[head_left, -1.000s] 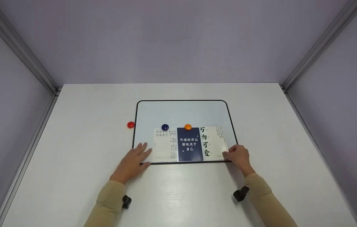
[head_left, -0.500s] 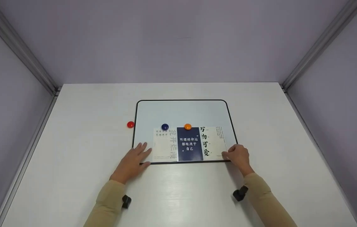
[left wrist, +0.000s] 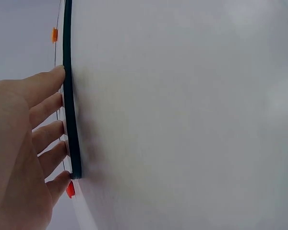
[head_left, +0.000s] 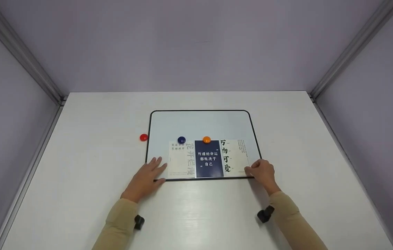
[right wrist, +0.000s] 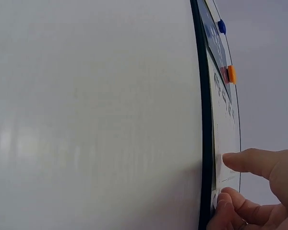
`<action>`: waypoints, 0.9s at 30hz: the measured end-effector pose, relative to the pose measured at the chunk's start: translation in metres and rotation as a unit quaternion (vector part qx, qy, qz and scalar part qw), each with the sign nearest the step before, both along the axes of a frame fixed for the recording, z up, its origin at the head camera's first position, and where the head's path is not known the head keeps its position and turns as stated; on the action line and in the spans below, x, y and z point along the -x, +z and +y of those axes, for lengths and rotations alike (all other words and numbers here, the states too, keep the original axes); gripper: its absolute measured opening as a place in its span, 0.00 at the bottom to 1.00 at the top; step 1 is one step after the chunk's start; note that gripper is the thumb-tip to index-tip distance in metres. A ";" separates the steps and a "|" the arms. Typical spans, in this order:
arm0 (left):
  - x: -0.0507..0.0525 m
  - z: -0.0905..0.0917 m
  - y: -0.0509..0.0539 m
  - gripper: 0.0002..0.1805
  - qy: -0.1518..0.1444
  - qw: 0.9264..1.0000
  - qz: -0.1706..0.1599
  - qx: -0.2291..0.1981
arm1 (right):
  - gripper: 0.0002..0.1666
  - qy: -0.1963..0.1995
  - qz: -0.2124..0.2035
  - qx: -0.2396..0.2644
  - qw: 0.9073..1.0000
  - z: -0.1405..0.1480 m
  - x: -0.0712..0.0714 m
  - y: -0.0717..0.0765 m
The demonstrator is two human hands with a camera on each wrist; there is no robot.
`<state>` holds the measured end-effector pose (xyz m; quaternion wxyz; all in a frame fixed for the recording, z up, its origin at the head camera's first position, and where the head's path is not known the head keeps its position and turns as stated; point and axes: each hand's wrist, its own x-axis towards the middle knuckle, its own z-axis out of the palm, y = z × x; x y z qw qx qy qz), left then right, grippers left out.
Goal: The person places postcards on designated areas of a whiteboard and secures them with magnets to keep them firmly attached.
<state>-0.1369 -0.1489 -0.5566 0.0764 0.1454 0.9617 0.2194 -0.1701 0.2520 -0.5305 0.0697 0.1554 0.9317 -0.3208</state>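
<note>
A whiteboard [head_left: 199,123] with a black rim lies on the table. Along its near side are three cards: a white card with grey characters [head_left: 179,161], a dark blue card [head_left: 209,170] and a white card with black characters [head_left: 238,156]. My left hand [head_left: 146,178] lies with spread fingers on the board's near left corner, beside the grey-lettered card. At the near right corner, my right hand [head_left: 263,173] has curled fingers and pinches the edge of the black-lettered card. A blue magnet [head_left: 181,140] and an orange magnet [head_left: 206,139] sit at the cards' top edges.
A red magnet [head_left: 143,137] lies against the board's left rim, on the white table [head_left: 189,215]. Pale walls [head_left: 196,52] enclose the table at the back and both sides. A black wrist device [head_left: 265,214] sticks out from the right sleeve, with another at the left.
</note>
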 end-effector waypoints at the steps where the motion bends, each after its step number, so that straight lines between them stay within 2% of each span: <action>1: 0.000 0.000 0.000 0.30 -0.001 1.000 0.002 0.000 | 0.14 0.001 0.001 0.002 1.000 0.000 -0.001 0.001; 14: 0.002 0.000 -0.002 0.30 -0.008 1.000 0.004 0.013 | 0.13 0.018 0.013 0.013 1.000 0.003 -0.005 0.001; 19: 0.002 -0.001 -0.002 0.30 -0.009 1.000 0.009 0.010 | 0.11 0.054 0.058 0.008 0.997 0.004 -0.006 -0.002; 27: 0.002 0.000 -0.002 0.30 -0.007 1.000 0.004 0.009 | 0.09 0.125 0.114 -0.001 0.986 0.004 -0.008 -0.005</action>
